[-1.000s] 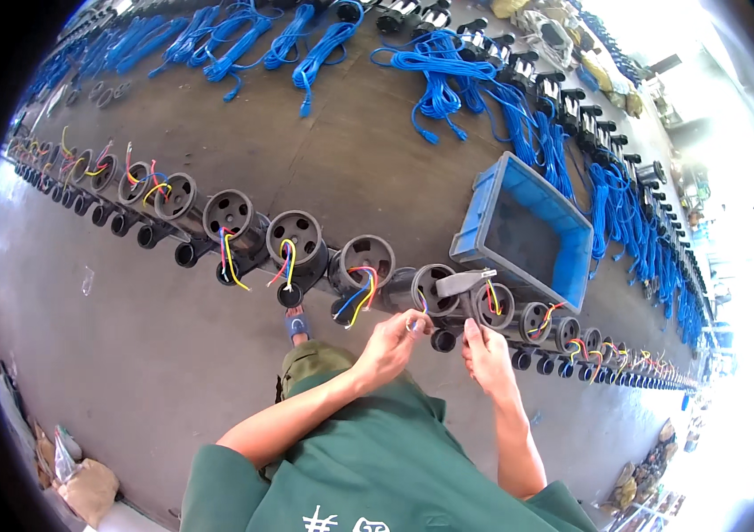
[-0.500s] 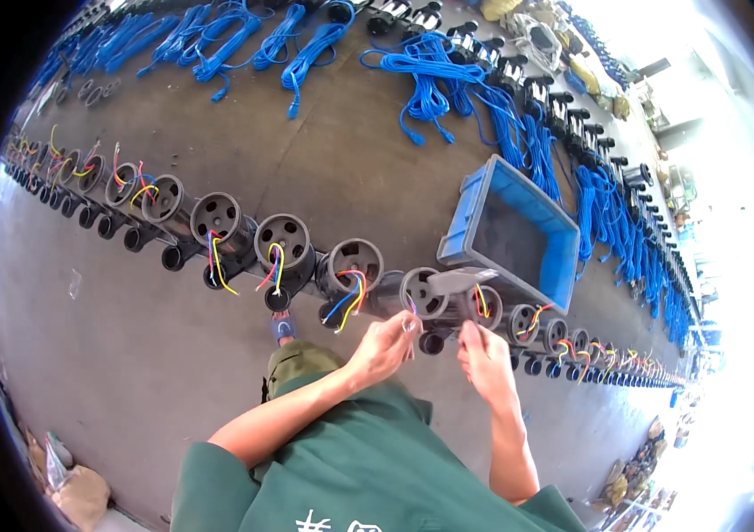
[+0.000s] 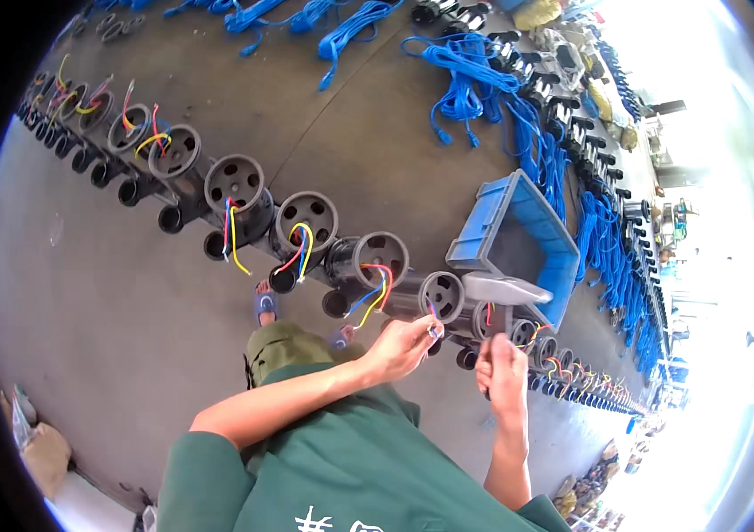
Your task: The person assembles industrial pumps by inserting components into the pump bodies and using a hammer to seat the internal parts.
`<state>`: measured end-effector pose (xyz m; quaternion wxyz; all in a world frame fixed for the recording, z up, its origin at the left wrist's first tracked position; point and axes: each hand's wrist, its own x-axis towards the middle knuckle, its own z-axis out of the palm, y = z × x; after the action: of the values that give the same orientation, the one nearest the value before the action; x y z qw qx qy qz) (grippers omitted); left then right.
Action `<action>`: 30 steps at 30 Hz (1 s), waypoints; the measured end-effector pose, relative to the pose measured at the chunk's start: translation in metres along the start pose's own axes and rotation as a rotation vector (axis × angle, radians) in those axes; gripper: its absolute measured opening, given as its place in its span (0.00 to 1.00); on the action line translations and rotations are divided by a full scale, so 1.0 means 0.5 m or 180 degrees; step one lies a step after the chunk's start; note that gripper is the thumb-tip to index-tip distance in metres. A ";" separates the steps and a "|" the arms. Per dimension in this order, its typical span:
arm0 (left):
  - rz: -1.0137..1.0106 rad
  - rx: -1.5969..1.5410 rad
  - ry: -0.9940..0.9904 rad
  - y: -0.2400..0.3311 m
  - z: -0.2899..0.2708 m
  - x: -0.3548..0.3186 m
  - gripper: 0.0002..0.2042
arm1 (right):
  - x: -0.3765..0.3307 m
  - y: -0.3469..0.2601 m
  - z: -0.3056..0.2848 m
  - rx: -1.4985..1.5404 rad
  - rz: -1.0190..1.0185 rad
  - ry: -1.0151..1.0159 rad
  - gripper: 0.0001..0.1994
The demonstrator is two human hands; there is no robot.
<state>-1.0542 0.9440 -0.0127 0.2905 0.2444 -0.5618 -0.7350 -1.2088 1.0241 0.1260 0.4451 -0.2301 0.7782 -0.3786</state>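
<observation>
My left hand (image 3: 402,350) is closed in a pinch on coloured wires (image 3: 433,308) that come out of a dark round housing (image 3: 453,301). The wire ends lie mostly hidden between its fingers. Just to the right, my right hand (image 3: 503,377) is wrapped round the handle of a pale grey tool (image 3: 508,289). Its long head sits crosswise on the handle, over the neighbouring housing (image 3: 486,330) and the near rim of the blue crate. The tool is smeared, so its exact kind cannot be made out.
A long row of such housings (image 3: 235,182), with red, blue and yellow wires hanging out, crosses the floor. Beyond it stands a blue crate (image 3: 563,253). Coiled blue cables (image 3: 466,80) line the far side. Sacks (image 3: 44,457) lie at the lower left.
The view has shifted, so the row slants more steeply. Both hands appear slightly farther right, and the tool's head has swung round over the crate's near rim. The left hand still pinches the wires.
</observation>
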 end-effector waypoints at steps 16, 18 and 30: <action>0.0527 0.0561 0.0109 -0.025 -0.002 0.001 0.08 | 0.043 0.122 0.009 -0.0577 -0.0982 0.0537 0.25; 0.0525 0.0638 -0.0007 -0.032 -0.001 0.008 0.09 | 0.104 0.285 -0.014 -0.2115 -0.1666 0.0928 0.24; -0.0152 0.0334 -0.0334 -0.024 -0.022 -0.011 0.14 | 0.076 0.274 0.005 -0.1363 -0.1381 0.0762 0.28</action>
<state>-1.0443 0.9429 -0.0271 0.2298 0.2338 -0.6081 -0.7230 -1.2285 1.0799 -0.0034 0.2010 -0.4327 0.8198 -0.3167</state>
